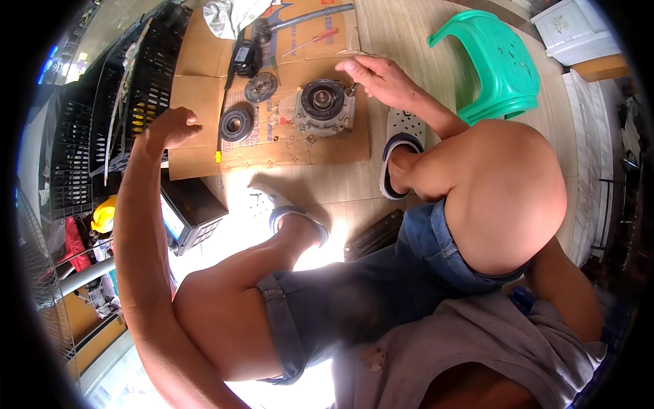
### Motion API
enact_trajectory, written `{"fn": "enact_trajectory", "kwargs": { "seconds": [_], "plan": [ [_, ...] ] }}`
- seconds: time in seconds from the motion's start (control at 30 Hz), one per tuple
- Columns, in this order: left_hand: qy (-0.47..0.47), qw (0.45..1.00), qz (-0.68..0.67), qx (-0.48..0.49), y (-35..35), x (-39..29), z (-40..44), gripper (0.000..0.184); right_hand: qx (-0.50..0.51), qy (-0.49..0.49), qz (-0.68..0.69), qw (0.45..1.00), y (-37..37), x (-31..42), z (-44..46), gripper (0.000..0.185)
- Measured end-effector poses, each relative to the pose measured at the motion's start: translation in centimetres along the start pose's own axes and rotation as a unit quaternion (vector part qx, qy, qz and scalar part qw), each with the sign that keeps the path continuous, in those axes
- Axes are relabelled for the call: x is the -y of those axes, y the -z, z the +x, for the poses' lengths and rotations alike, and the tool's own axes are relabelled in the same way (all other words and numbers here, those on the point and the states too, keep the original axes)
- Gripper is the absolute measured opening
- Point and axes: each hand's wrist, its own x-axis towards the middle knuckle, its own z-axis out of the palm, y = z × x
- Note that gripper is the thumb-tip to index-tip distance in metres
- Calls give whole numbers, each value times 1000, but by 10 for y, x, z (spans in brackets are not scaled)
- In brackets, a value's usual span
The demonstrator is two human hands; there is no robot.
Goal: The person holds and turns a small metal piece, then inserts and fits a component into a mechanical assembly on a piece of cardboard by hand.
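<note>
My left hand (172, 128) hovers at the left edge of a flattened cardboard sheet (194, 88), fingers loosely bent and apart, nothing visible in them. Closest to it is a dark ring-shaped part with a central bore (236, 125). A round metal disc (260, 87) lies just beyond that ring. On the right of the cardboard stands a metal housing (327, 126) with a black pulley-like ring (322, 99) on top. My right hand (378, 73) is beside and slightly above this housing, its fingers extended to the left. No object shows in it.
On the cardboard lie a red-handled screwdriver (320, 39), a long metal bar (310, 17), a black device (246, 58) and a white cloth (231, 15). A green plastic stool (507, 65) lies tipped at right. Black crates (75, 150) line the left.
</note>
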Motion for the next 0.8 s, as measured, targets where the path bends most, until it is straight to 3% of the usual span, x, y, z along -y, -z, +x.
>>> {"fn": "enact_trajectory", "kwargs": {
  "seconds": [0.1, 0.2, 0.3, 0.4, 0.6, 0.7, 0.8],
  "plan": [
    [4, 1000, 2, 2, 2, -3, -2, 51, 35, -18, -158, 987, 5, 4, 2, 42],
    [2, 1000, 7, -2, -1, -1, 3, 51, -3, 52, -53, 997, -1, -19, 4, 41],
    [1, 1000, 9, 1, 0, -1, 3, 51, -43, 2, 219, 975, -8, -19, 2, 41],
    [1, 1000, 10, -1, 1, -3, 3, 51, -8, -89, 273, 958, -1, -10, -2, 43],
    [3, 1000, 13, 3, 1, -4, 3, 52, 11, -48, 109, 993, 1, -5, -1, 41],
    [6, 1000, 15, 6, 1, -5, 5, 51, -47, -9, -1, 999, 0, 2, -1, 37],
    [3, 1000, 16, 8, -1, -1, 8, 51, -19, -22, -52, 998, 3, 6, -1, 39]
  ]
}}
